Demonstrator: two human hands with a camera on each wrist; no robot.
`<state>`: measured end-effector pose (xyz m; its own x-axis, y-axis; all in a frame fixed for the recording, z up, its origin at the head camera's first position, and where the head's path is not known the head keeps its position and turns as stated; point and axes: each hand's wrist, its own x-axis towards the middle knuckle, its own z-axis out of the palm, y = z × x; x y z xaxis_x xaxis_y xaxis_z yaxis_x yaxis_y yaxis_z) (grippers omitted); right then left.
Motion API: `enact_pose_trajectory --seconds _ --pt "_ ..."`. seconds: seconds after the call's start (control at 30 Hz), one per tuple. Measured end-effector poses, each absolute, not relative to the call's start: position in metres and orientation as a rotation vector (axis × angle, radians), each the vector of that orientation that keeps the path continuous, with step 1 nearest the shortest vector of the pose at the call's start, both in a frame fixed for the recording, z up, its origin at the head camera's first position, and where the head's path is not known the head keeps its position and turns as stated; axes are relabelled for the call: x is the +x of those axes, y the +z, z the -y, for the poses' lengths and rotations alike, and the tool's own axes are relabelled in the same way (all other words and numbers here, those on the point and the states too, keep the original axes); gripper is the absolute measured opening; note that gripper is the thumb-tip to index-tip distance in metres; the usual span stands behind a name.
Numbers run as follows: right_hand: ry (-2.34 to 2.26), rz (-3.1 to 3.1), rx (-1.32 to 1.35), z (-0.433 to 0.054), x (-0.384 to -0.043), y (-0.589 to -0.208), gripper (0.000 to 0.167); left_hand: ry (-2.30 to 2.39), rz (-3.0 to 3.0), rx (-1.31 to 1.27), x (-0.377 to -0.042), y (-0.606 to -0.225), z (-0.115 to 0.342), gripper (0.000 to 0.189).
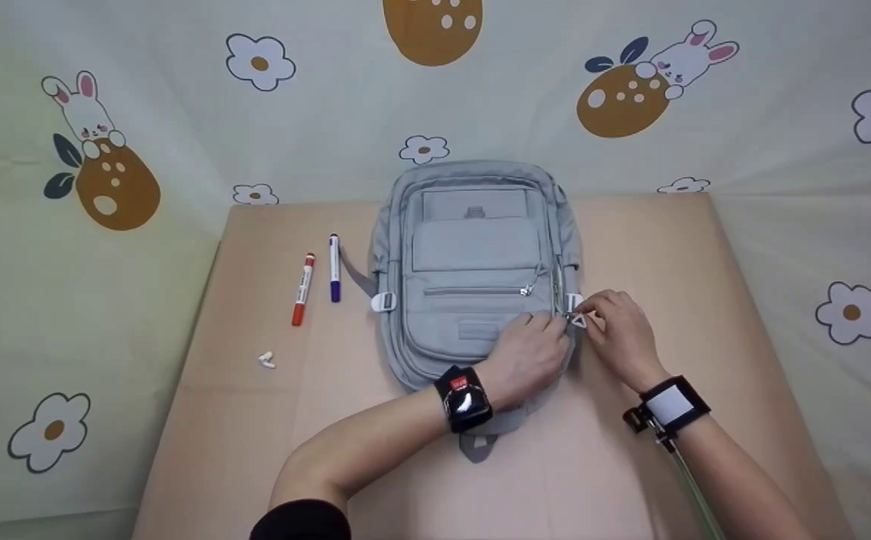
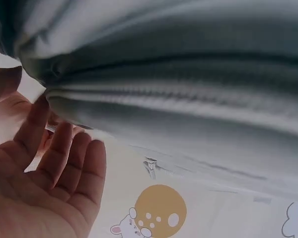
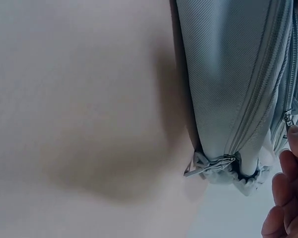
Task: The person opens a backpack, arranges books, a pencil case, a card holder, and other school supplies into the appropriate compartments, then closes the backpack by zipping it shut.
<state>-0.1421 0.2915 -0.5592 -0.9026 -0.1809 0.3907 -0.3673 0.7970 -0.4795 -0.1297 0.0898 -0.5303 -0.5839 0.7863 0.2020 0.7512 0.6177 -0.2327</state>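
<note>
Backpack (image 1: 473,247), grey: front up, long axis near to far. Zip pull (image 1: 579,321), right side: my right hand (image 1: 621,334) pinches it. My left hand (image 1: 529,358): bent at right edge, grip I cannot tell.

Looking forward and down from the head; closely from the wrists, left toward the printed curtain (image 2: 160,206), right toward the counter (image 1: 653,247); sharing the backpack (image 1: 473,247).

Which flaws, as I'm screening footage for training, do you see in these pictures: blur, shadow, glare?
Head view: mostly clear, with an apparent white glint on the black wrist device; left wrist view: the backpack looks blurred, with a dark band across it; right wrist view: a soft shadow falls on the table beside the backpack, whose zipper teeth are distinct.
</note>
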Motion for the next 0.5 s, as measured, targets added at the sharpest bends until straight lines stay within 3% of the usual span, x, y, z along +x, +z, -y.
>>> enact_pose_trajectory --seconds 0.5 --pt "0.778 2.636 0.483 -0.295 -0.143 -0.559 0.015 0.378 2.689 -1.185 -0.143 -0.529 -0.109 0.038"
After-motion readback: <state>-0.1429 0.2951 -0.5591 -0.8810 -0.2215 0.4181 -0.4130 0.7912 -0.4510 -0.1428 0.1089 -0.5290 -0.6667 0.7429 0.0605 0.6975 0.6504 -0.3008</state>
